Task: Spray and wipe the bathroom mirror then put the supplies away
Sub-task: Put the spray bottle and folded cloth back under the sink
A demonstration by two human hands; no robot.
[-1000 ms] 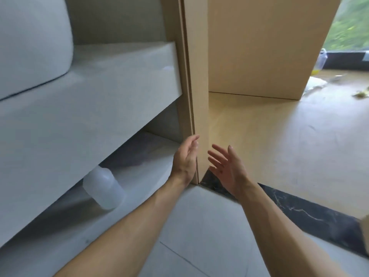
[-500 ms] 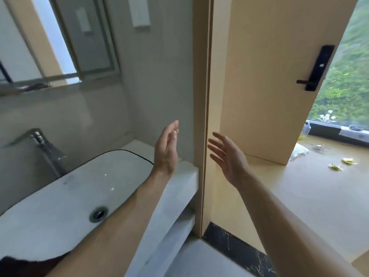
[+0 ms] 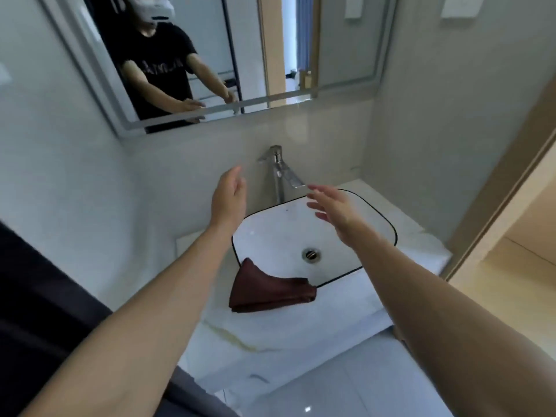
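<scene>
Both hands, left hand (image 3: pixel 229 194) and right hand (image 3: pixel 330 206), empty and released above the basin (image 3: pixel 376 224); lift the folded cloth (image 3: pixel 267 288) by its top fold.

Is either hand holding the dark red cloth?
No: the cloth lies on the sink rim, both the left hand and right hand open above.

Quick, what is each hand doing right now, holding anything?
Left hand: open, fingers relaxed, holding nothing, raised beside the faucet.
Right hand: open, fingers spread, holding nothing, above the sink.
</scene>
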